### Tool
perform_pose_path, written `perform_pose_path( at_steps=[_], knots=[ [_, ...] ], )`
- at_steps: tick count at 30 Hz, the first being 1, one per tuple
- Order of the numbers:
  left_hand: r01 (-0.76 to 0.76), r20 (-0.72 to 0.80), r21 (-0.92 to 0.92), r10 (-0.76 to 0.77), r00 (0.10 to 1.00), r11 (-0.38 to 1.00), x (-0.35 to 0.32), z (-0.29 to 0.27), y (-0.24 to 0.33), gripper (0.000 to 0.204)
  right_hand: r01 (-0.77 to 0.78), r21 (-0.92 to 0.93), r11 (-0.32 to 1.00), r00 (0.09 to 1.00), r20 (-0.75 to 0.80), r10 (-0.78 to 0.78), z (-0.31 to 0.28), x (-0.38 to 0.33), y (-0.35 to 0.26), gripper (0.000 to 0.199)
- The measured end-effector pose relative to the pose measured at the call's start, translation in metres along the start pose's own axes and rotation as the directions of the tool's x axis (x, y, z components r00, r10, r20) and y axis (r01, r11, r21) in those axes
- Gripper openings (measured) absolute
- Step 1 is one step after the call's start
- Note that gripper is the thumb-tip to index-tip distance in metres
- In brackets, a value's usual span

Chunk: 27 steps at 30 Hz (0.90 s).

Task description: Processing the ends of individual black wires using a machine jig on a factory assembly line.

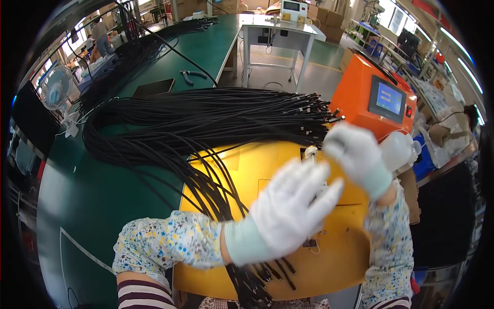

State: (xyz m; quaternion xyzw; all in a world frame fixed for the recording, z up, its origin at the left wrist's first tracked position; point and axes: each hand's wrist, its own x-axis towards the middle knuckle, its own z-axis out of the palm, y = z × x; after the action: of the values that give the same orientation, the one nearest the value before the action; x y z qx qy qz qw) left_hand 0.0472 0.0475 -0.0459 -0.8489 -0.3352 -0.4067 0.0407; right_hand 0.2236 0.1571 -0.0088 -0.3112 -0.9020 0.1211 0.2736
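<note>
A thick bundle of black cables (170,123) loops across the bench, its connector ends reaching the orange machine. Over the yellow work plate (272,288) is my left hand (288,211), in a white glove, with its fingers stretched out and thumb apart. Just right of the cable ends, my right hand (357,157), also gloved, is raised with its fingers curled in. Blur hides what those fingers hold, if anything. A small white knob (311,152) shows beyond my left fingertips. More cables (226,206) pass under my left forearm, their ends near the plate's front edge.
An orange machine (355,92) with a screen stands at the far right of the plate. Blue-handled pliers (193,76) and a dark flat object (154,88) lie on the green bench (103,206). A small fan (57,87) is at left, a white bottle (397,150) at right.
</note>
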Motion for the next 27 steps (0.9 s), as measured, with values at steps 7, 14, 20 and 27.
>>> perform_pose_path(
  at_steps=[7, 14, 20, 27],
  knots=[
    [0.518, 0.334, -0.377, -0.408, 0.849, 0.768, -0.01, 0.011, -0.026, 0.026, -0.325, 0.539, 0.777, 0.934, 0.053, 0.353, 0.028, -0.066, -0.034, 0.009],
    [0.596, 0.392, -0.396, -0.459, 0.798, 0.699, -0.008, 0.016, -0.027, 0.017, -0.505, 0.632, 0.589, 0.841, 0.207, 0.499, 0.024, -0.077, -0.013, 0.01],
    [0.605, 0.439, -0.303, -0.456, 0.774, 0.736, -0.008, 0.016, -0.025, 0.017, -0.549, 0.618, 0.563, 0.817, 0.257, 0.516, 0.03, -0.079, -0.016, 0.008],
    [0.157, 0.32, 0.168, -0.204, 0.925, 0.973, -0.021, 0.027, -0.029, 0.032, -0.044, -0.017, 0.999, 0.993, -0.111, 0.042, 0.044, -0.079, 0.004, 0.005]
  ],
)
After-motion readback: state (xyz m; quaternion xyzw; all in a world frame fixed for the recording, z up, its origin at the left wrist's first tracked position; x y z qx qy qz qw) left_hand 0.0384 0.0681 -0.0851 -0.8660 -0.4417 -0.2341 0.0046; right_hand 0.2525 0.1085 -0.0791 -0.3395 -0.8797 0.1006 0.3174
